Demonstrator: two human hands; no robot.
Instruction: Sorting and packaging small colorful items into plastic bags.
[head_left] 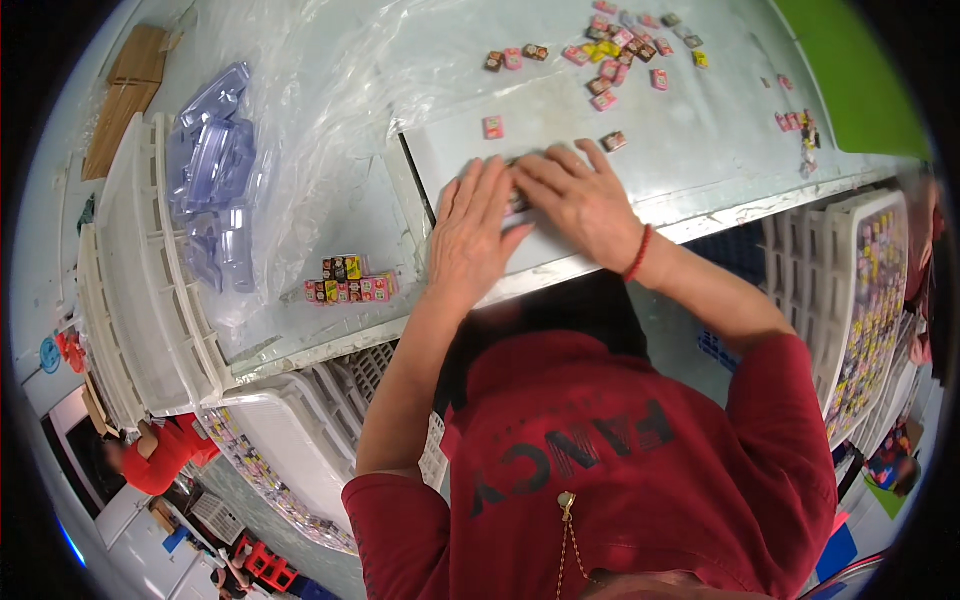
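My left hand (472, 228) and my right hand (584, 205) meet over the white work surface near its front edge. Between them they grip small printed boxes (515, 204), mostly covered by my fingers, so their number is hidden. The left fingers stretch forward side by side, with the thumb toward the right hand; the right fingers bend over the boxes. One loose pink box (493, 127) lies just beyond my hands. A dark box (613, 141) rests by my right fingertips. To the left stands a block of small pink, dark and yellow boxes (345, 290).
Scattered small boxes (625, 50) lie at the far side. Clear plastic trays (215, 165) and plastic film (330, 80) cover the left of the table. White crates (815, 300) filled with small boxes stand at the right. A person in red (160, 455) is at lower left.
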